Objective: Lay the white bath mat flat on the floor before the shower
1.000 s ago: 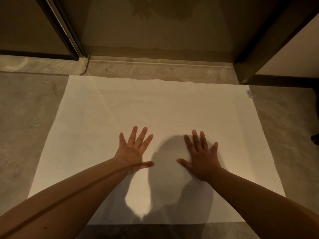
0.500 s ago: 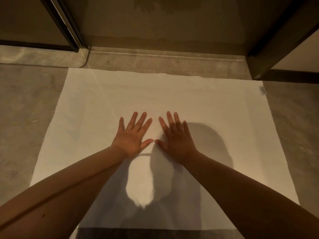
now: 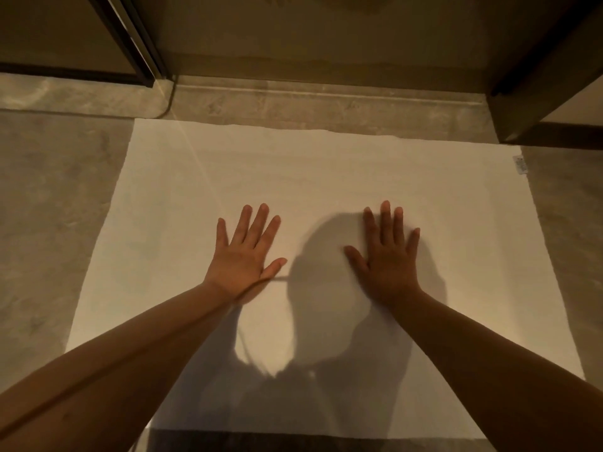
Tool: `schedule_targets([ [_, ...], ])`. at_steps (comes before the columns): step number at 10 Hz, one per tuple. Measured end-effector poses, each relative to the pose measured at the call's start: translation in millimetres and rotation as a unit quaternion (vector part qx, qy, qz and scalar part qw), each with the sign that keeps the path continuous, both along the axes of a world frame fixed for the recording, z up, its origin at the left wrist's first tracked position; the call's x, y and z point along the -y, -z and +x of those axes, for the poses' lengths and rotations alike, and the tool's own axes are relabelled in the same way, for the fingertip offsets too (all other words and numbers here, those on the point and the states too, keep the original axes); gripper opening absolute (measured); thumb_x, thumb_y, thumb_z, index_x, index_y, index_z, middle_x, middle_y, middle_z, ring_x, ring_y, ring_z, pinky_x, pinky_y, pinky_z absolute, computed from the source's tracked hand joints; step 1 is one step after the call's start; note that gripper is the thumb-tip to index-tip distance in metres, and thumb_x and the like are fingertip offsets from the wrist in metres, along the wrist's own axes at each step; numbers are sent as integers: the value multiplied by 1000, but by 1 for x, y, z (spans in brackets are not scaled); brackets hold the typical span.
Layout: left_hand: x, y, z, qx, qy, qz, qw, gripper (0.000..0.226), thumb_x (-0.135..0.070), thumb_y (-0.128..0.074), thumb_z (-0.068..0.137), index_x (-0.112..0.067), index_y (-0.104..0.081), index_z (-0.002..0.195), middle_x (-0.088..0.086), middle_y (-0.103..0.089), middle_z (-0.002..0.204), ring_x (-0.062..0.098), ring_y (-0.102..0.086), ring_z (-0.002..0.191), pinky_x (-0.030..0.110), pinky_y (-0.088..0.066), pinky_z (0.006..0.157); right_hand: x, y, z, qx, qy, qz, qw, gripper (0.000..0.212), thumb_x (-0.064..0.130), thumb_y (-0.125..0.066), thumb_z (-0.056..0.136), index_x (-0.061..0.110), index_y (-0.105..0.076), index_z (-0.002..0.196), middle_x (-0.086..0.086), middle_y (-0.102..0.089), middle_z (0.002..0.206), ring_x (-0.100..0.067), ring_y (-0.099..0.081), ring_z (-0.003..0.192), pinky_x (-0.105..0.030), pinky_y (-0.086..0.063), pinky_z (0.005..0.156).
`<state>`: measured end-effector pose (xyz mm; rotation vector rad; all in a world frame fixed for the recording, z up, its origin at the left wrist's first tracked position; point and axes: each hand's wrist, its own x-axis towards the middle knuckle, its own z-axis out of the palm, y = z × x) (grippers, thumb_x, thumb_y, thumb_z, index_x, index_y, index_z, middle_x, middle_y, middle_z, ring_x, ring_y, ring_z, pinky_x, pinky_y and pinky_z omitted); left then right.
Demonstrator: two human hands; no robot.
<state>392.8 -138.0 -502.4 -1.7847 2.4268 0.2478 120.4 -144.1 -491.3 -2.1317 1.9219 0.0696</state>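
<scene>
The grey stone-look floor (image 3: pixel 55 197) carries a white bath mat (image 3: pixel 326 177), spread flat with its far edge just beside the raised shower threshold (image 3: pixel 326 102). A small label (image 3: pixel 519 164) sits at its far right corner.

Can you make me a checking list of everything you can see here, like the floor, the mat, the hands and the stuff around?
Surface: grey stone-look tile floor, bare on both sides of the mat.
Job's things: white rectangular cloth bath mat, spread flat, far edge along the raised stone shower step; small fabric label at its far right corner.
Clutter: nothing seen.
Hands: left hand and right hand both open, palms down, fingers spread, pressed on the mat's middle, apart from each other.
Cables: nothing seen.
Surroundings: dark metal door frame on the left, dark panel on the right; the person's shadow falls on the mat.
</scene>
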Motion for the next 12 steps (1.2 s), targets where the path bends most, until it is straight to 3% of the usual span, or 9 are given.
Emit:
schedule_targets([
  [1, -19, -8, -6, -29, 63, -19, 997, 74, -60, -21, 91, -20, -9, 151, 8, -7, 159, 31, -4, 146, 62, -15, 110, -26, -2, 15, 52, -61, -35, 996, 77, 63, -23, 93, 25, 9, 152, -7, 14, 159, -26, 16, 146, -52, 8, 115],
  [2, -53, -8, -7, -57, 174, -28, 983, 76, -59, -33, 89, -19, -16, 151, 8, -16, 158, 31, -11, 145, 61, -16, 110, -64, 5, 16, 42, -192, -45, 979, 76, 64, -25, 93, 23, -3, 153, -10, 3, 161, -30, 4, 147, -57, -1, 114],
  [3, -83, -8, -3, -41, 223, -6, 974, 78, -64, -36, 87, -20, -19, 150, 9, -19, 157, 33, -12, 145, 63, -15, 109, -87, 11, -2, 6, -230, -26, 973, 75, 64, -26, 93, 24, -6, 153, -6, 0, 162, -29, 2, 148, -61, -5, 112],
  [6, -96, -29, 3, 86, 187, 51, 977, 85, -74, -32, 82, -22, -22, 149, 10, -18, 156, 38, -16, 142, 67, -28, 102, -93, -6, -39, -68, -109, 53, 990, 79, 74, -9, 86, 33, 15, 149, -4, 17, 159, -29, 19, 144, -64, 2, 112],
  [7, -103, -29, 10, 115, 184, 63, 974, 93, -79, -24, 79, -22, -7, 149, 11, -4, 157, 39, -5, 143, 68, -23, 104, -105, -11, -35, -62, -98, 77, 990, 83, 77, -8, 83, 34, 24, 146, -3, 26, 156, -28, 25, 142, -63, 6, 112],
  [8, -111, -27, 14, 122, 176, 74, 974, 95, -81, -14, 78, -21, 18, 145, 11, 19, 155, 40, 18, 140, 67, -13, 107, -121, -14, -23, -64, -162, 95, 980, 86, 79, -12, 81, 34, 25, 145, -4, 27, 156, -31, 28, 141, -66, 3, 111],
  [9, -114, -33, 13, 136, 170, 87, 972, 98, -82, -11, 77, -19, 28, 142, 12, 30, 151, 41, 25, 137, 67, -12, 106, -127, -15, -11, -60, -193, 92, 975, 88, 81, -16, 79, 37, 24, 144, -4, 25, 156, -33, 26, 141, -68, 2, 109],
  [10, -109, -42, 8, 133, 154, 75, 976, 97, -80, -10, 78, -18, 26, 144, 13, 24, 154, 41, 20, 140, 65, -16, 106, -118, -19, -2, -48, -188, 74, 978, 91, 83, -18, 77, 39, 24, 145, -2, 28, 156, -32, 26, 141, -67, 3, 108],
  [12, -92, -42, 1, 132, 79, 171, 973, 89, -77, -11, 82, -23, 35, 137, 11, 37, 148, 39, 26, 139, 66, -11, 108, -100, -16, -7, -71, -99, 134, 983, 94, 81, -25, 78, 34, 22, 146, -6, 22, 158, -34, 22, 143, -67, -6, 109],
])
